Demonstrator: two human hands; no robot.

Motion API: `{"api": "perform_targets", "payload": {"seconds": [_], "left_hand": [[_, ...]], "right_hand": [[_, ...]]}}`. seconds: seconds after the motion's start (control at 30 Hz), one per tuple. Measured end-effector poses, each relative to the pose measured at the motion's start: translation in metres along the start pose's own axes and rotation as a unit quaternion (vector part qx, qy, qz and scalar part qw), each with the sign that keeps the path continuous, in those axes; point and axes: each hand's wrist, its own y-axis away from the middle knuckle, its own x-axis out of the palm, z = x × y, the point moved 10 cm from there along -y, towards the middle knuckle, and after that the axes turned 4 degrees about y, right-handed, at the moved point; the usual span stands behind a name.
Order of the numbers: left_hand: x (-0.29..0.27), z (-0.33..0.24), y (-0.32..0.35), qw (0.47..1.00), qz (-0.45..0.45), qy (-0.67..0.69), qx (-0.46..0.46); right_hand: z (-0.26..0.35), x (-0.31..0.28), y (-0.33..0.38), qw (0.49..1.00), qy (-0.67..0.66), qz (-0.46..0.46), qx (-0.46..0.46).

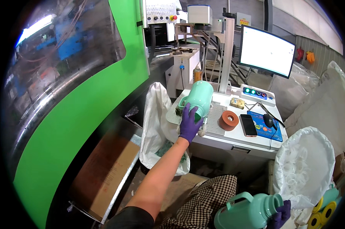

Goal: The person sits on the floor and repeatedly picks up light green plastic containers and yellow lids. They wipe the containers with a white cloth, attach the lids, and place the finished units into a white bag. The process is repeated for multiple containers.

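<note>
In a purple glove, my left hand (pixel 189 124) grips the neck of a mint-green plastic jug (pixel 201 94). That jug lies tilted on the perforated plate (pixel 217 123) of a white workbench, its open mouth towards me and its handle on the left. Low at the right, my right hand (pixel 280 216), also gloved, is closed at the threaded mouth of a second mint-green jug (pixel 244 212). This one lies on its side near my lap with its handle upward, partly cut off by the lower edge. The right hand's fingertips are partly hidden behind the neck.
Right of the plate sit a tape roll (pixel 228 120), a phone (pixel 248 125), a mouse (pixel 269 120) and a button box (pixel 258 94). A monitor (pixel 267 50) stands behind. White sacks (pixel 154 126) and a lined bin (pixel 304 164) flank the bench; a green machine (pixel 85 110) rises left.
</note>
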Motion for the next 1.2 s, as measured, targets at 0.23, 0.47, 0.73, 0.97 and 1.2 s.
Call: {"api": "perform_targets", "payload": {"seconds": [0.23, 0.47, 0.73, 0.97, 1.2], "left_hand": [[-0.011, 0.015, -0.006, 0.999, 0.036, -0.032, -0.010], [-0.021, -0.208, 0.040, 0.875, 0.277, 0.395, -0.053], [-0.061, -0.365, 0.119, 0.814, 0.510, 0.220, 0.168], [-0.005, -0.232, 0.115, 0.823, 0.552, 0.124, 0.056], [0.024, -0.105, 0.144, 0.828, 0.428, 0.279, -0.232]], "right_hand": [[0.023, 0.073, -0.018, 0.993, 0.036, 0.103, -0.053], [0.058, 0.077, -0.024, 0.977, 0.050, 0.128, -0.160], [0.039, 0.004, 0.049, 0.994, -0.105, 0.032, -0.004], [0.046, -0.277, 0.232, 0.834, 0.513, -0.103, 0.177], [0.180, -0.504, 0.573, 0.104, 0.510, -0.093, 0.849]]}}
